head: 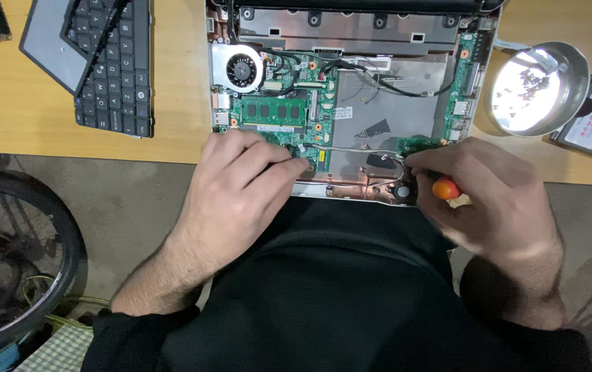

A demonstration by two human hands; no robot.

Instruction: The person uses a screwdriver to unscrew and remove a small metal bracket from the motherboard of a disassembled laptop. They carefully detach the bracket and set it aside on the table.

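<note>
Here: left hand [241,186] fingers together, flat on green motherboard [279,117] of opened laptop [351,96]. Right hand [489,200] clamped on orange-handled screwdriver [445,189], tip hidden under fingertips [416,160]. Steel screw bowl [537,86] beyond right knuckles.

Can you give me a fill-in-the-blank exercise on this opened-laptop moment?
1. The right hand grips a screwdriver whose handle is ____.
2. The left hand rests on the green ____ of the opened laptop.
3. The loose keyboard lies to the ____ of the laptop.
4. The small screws lie in a round metal ____.

Missing words: orange; circuit board; left; bowl
</note>
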